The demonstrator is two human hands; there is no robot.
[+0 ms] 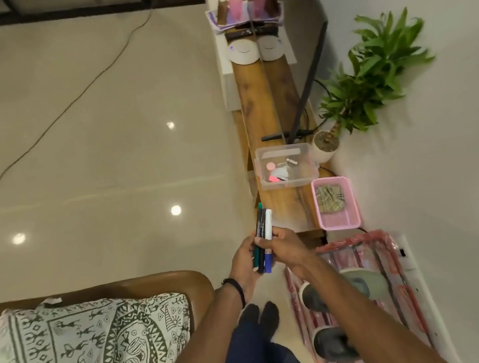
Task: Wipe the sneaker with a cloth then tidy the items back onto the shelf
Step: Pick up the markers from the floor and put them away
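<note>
Print on black marker (260,230) too blurred; nothing legible.

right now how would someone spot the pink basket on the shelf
Follow the long wooden shelf along the wall to its near end. Past the clear plastic box, at the wall-side edge, sits the pink basket. It alone is pink mesh and holds a folded patterned cloth.

A wooden shelf (270,107) runs away ahead of the hands, bearing a clear box (285,165) just beyond them and a pink basket (335,203) to their right; farther off stand a potted plant (325,144) and round discs (255,50)
</note>
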